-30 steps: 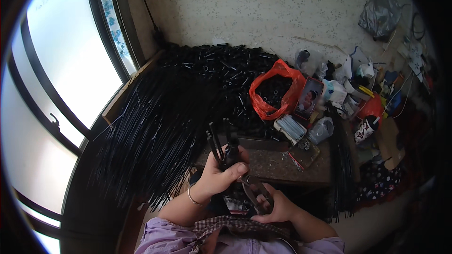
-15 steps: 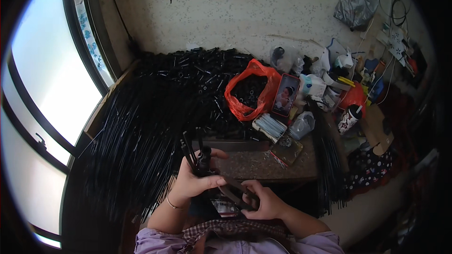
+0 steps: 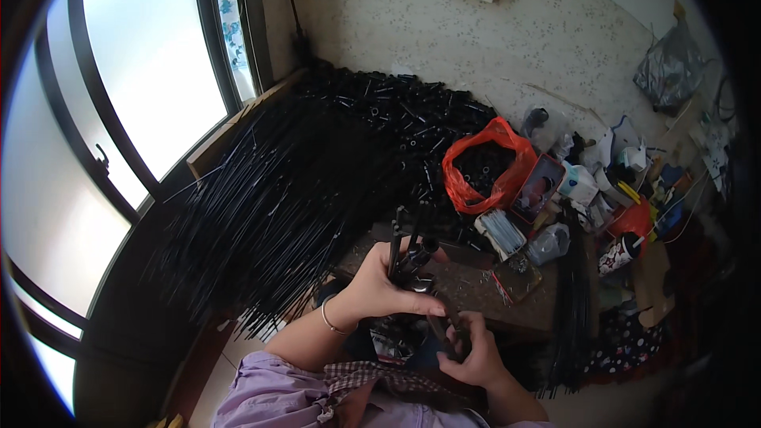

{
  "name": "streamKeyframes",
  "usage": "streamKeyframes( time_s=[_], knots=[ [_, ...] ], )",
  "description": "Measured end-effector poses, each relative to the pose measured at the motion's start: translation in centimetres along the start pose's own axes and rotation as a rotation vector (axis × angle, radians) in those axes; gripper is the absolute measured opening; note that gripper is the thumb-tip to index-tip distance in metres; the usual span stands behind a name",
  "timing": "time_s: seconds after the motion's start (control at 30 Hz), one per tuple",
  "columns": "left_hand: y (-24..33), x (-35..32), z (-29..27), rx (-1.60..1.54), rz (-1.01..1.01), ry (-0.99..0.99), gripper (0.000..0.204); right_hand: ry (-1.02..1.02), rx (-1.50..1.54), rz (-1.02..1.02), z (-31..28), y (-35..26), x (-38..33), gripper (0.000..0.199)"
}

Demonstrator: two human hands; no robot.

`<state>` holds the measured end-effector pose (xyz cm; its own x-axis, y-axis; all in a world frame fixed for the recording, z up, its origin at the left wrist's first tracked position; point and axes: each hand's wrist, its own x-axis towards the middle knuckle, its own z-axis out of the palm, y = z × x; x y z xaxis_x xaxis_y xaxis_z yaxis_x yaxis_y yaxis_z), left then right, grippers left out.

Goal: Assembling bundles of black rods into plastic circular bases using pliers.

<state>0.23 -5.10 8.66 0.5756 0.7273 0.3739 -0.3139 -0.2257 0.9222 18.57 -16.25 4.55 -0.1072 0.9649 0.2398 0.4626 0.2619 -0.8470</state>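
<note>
Tipped further toward the right since the earlier frames, the black cylinder (image 3: 415, 258) leans where it stood nearly upright, and the two-armed tool (image 3: 453, 319) looks narrower, its arms closer together; the whole view has swung too.

Pale and finely flecked, the wall (image 3: 444, 40) spans the back, with bright, frosted window panes (image 3: 151, 63) at the left. Long, thin, glossy black rods (image 3: 269, 198) fan out in a thick heap toward the near left. Behind them lies a pile of short black tubular pieces (image 3: 372, 95), hard and shiny. Nearer stands the brown, speckled surface (image 3: 507, 309). A crinkled red plastic bag (image 3: 456, 178) gapes beside a phone (image 3: 539, 190), with a box of slim pale sticks (image 3: 501, 231) just below.

Above the lap, the left grip (image 3: 388, 289) is closed around the cylinder and a few short black rods (image 3: 395, 246); the right grip (image 3: 479, 353) is wrapped round the tool, just beside the left thumb. Dark and smooth, the tool runs lengthwise up and slightly left. The cylinder's long axis slants, its upper end pointing away and to the right, while the short rods beside it point almost straight away from the person.
</note>
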Motion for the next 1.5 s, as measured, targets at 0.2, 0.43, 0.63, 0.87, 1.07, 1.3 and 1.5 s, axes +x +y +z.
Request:
streamKeyframes(
  time_s=[0.2,0.43,0.63,0.87,1.07,1.3,1.5],
  knots=[
    [-0.8,0.0,-1.5,0.010,0.097,-0.038,0.065,-0.409,0.654,0.461,-2.4,-0.5,-1.6,0.031],
    [-1.3,0.5,-0.3,0.104,0.069,0.107,0.069,-0.479,0.548,0.290,-0.6,2.0,0.0,0.040],
    [-1.7,0.3,-0.8,0.043,0.071,0.109,0.068,-0.040,-0.047,-0.017,0.4,1.6,-0.5,0.028],
    [-1.3,0.2,0.3,0.102,0.068,0.153,0.049,-0.445,0.682,0.340,0.4,1.3,-1.0,0.040],
    [-1.0,0.0,0.4,0.011,-0.016,0.180,0.036,-0.583,0.969,0.468,-0.4,1.5,-0.9,0.049],
    [-3.7,0.7,2.6,0.041,-0.132,0.268,0.028,-0.375,0.859,0.421,4.1,4.2,-2.6,0.016],
    [-6.4,0.4,1.2,-0.016,-0.026,0.282,0.056,0.062,0.485,0.355,2.0,6.3,-0.3,0.011]
  ],
)
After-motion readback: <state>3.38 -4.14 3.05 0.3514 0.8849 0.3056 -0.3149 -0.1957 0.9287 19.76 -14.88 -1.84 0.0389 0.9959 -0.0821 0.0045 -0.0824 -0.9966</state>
